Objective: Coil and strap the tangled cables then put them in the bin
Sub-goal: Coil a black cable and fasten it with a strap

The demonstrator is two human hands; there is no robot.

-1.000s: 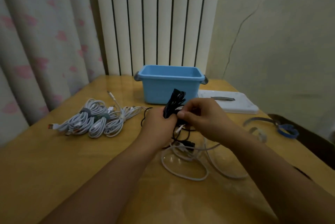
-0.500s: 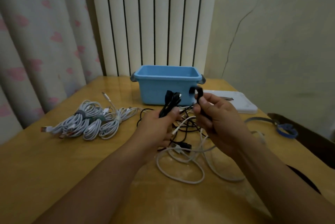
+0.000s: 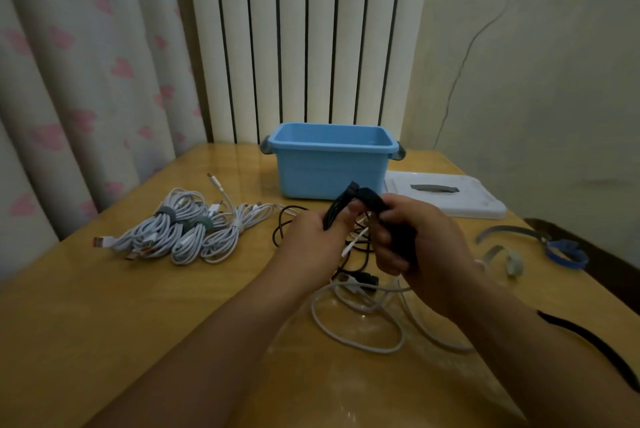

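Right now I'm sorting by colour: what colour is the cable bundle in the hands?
Black cable bundle, seen in the head view.

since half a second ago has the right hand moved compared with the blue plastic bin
Yes. The right hand, gripping a black strap, has closed leftward toward the left hand, its fingertips sitting slightly lower against the blue plastic bin.

so the right hand (image 3: pixel 429 247) has moved back in toward the left hand (image 3: pixel 311 247) and swung the black strap (image 3: pixel 372 200) over the top of the black cable bundle (image 3: pixel 337 211). 0.5 s ago they were apart.
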